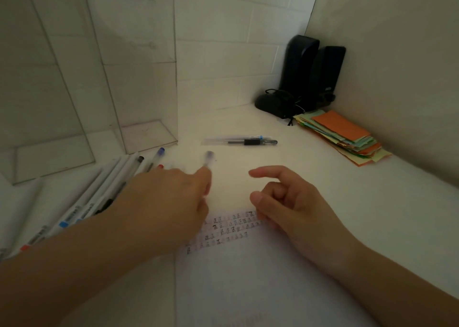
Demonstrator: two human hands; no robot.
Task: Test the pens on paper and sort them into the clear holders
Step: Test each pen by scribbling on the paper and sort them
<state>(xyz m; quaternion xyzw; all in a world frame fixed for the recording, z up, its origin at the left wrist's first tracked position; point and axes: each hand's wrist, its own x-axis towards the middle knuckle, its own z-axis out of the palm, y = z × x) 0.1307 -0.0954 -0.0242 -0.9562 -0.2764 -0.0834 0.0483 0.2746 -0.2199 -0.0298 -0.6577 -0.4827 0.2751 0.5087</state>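
Far left I've got two clear holders [139, 78] standing upright, with a bunch of pens [99, 197] fanned out on the desk in front. My left hand [169, 202] pinches a blurry pen [208, 161], tip pointing away. Test paper [236, 264] sits below, scribbles on it. My right hand [285, 202] hovers loosely curled, holding nothing. Two pens [241, 141] lie beyond.

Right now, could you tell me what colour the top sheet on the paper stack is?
Orange, on the paper stack, clearest in the head view.
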